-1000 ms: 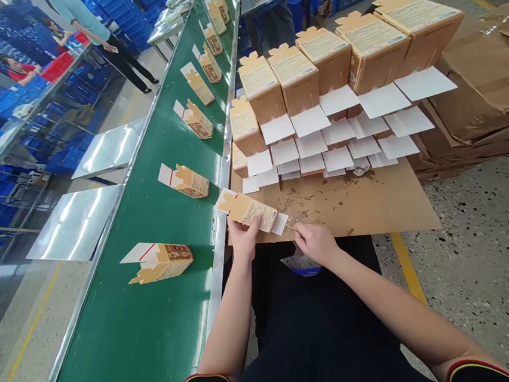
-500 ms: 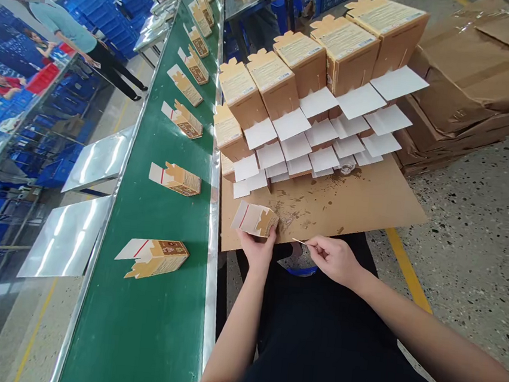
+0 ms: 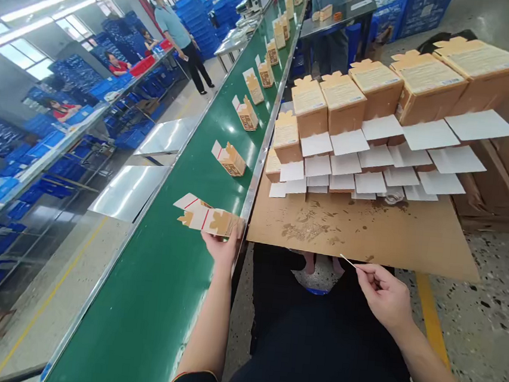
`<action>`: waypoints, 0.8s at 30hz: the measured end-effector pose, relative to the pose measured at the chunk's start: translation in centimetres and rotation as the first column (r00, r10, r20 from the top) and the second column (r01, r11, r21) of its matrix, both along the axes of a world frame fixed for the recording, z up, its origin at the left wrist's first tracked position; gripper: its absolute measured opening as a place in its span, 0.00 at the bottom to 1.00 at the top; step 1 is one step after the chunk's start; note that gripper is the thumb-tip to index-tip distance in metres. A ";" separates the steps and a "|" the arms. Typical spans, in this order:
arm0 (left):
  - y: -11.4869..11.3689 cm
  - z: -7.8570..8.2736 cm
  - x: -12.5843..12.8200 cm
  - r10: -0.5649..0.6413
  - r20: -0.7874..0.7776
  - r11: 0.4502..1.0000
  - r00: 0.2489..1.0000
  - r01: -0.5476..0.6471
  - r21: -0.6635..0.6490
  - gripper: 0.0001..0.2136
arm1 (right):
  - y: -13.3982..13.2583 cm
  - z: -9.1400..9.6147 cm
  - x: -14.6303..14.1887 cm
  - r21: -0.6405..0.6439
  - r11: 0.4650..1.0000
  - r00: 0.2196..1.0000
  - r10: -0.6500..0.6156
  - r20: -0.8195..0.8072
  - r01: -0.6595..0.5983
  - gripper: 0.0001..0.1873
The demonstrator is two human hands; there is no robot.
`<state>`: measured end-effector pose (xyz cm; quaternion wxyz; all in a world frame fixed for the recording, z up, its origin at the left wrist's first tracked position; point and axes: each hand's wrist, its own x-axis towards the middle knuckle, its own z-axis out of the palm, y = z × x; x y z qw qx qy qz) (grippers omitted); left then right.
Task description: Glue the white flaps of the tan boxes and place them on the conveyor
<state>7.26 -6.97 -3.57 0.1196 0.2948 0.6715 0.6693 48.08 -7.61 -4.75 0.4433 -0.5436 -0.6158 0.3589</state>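
Note:
My left hand (image 3: 222, 249) is closed round the lower side of a small tan and white carton (image 3: 216, 220) with a red line across its white part. It holds the carton over the green conveyor belt (image 3: 145, 300), close to the belt's metal edge. Just behind it shows part of another carton's white flap (image 3: 186, 200). My right hand (image 3: 384, 295) pinches a thin pale stick (image 3: 347, 260) between thumb and fingers, in front of the cardboard sheet (image 3: 411, 248). What tips the stick is too small to tell.
Stacked cartons (image 3: 341, 103) with white flaps jutting out stand on the cardboard sheet, beside a clear round dish (image 3: 392, 196). More cartons (image 3: 230, 160) line the belt. Large brown boxes (image 3: 499, 178) stand at right. A person in light blue (image 3: 173, 27) stands beyond the belt.
My left hand has carried the carton leftward from the cardboard sheet to over the belt. My right hand still has the stick. The view has shifted, showing more of the room at left.

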 end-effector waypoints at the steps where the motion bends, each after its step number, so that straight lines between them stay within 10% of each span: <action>1: -1.2 -0.2 -1.2 0.052 -0.030 0.999 0.998 -0.052 0.002 0.43 | 0.1 -0.1 0.1 0.003 1.000 1.000 -0.004 -0.004 0.004 0.22; 6: -6.9 -1.7 -5.3 0.354 -0.098 0.927 0.930 -0.363 -0.092 0.42 | 1.2 -0.5 -0.4 -0.004 0.999 0.999 0.037 -0.029 -0.038 0.23; 10: -9.8 -1.7 -7.3 0.340 -0.097 0.906 0.935 -0.353 -0.232 0.45 | 2.4 -0.5 -0.1 -0.008 0.997 0.997 0.076 0.004 -0.076 0.23; 15: -10.7 1.2 -6.5 0.417 -0.609 0.890 0.674 -0.438 0.124 0.39 | 3.1 -0.1 1.8 0.011 1.000 0.999 -0.028 0.032 0.027 0.22; 19: -3.9 3.6 -1.9 0.246 -0.624 0.967 0.742 -0.142 0.212 0.29 | 3.3 0.6 1.7 0.018 0.998 0.998 -0.061 0.021 0.060 0.24; 24: 14.0 4.7 2.5 -0.324 -0.160 0.943 0.932 0.332 0.023 0.19 | 2.6 2.0 -0.6 0.029 0.999 0.999 -0.033 -0.029 0.034 0.23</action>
